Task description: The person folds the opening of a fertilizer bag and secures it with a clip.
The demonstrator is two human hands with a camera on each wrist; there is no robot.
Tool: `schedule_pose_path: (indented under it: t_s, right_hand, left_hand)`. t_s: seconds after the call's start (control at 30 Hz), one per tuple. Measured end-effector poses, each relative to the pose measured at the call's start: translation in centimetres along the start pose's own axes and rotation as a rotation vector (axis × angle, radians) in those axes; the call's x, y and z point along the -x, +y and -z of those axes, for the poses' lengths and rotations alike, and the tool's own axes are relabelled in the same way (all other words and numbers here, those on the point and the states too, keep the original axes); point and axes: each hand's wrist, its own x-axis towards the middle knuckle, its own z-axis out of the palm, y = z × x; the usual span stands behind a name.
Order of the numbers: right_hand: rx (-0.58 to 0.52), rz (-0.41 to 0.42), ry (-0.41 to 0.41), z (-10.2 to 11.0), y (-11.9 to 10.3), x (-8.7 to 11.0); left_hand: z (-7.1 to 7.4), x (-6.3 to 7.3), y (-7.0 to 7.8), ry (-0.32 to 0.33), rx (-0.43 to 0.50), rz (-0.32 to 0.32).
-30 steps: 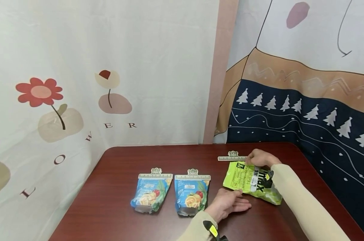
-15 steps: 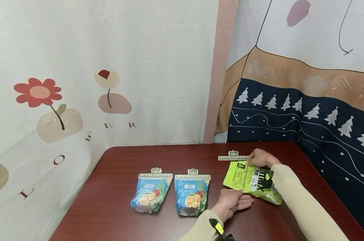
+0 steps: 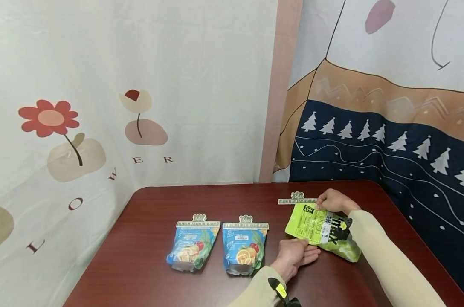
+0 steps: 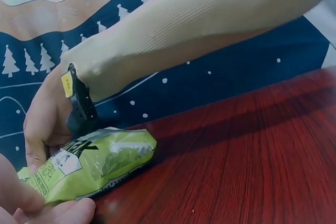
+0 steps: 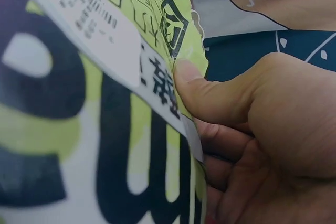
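Bags and clips: two pairs joined, one bag and one clip apart

Right hand (image 3: pixel 333 201): one; pinches the far edge of the green bag (image 3: pixel 312 226) between thumb and curled fingers.
Left hand (image 3: pixel 293 256): one; thumb and fingers hold the near edge of the same bag, palm turned up.
Green bag: one; askew at the right side of the desk (image 3: pixel 140 264), between both hands; no clip on it.
Loose clip (image 3: pixel 295 201): one; just beyond the bag, its right end beside the right hand; contact cannot be told.
Blue pouches: two, the nearer to the left hand (image 3: pixel 242 251) and the outer (image 3: pixel 189 247), side by side, apart.
Fitted clips: two, one across the top of each pouch (image 3: pixel 245 226) (image 3: pixel 197 224).
Totals: three bags, three clips, two hands, one desk.
Progress, as judged: clipping looks complete on two bags; the green one appears unfinished, being handled at its edges, its clip not yet on.
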Motion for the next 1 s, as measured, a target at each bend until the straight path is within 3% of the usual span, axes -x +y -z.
schedule_pose_path:
  t_s: [0.3,0.8,1.0]
  right_hand:
    - [-0.059,0.003,0.049,0.5,0.1,0.8]
    - [-0.195,-0.029,0.105,0.7,0.2,3.0]
    - [-0.23,0.001,0.176,0.2,0.0,4.4]
  left_hand:
    - [-0.2,0.0,0.6,0.054,-0.056,-0.061]
    - [0.7,0.9,3.1,0.11,-0.161,-0.181]
    - [1.5,0.9,4.1,0.08,-0.164,-0.233]
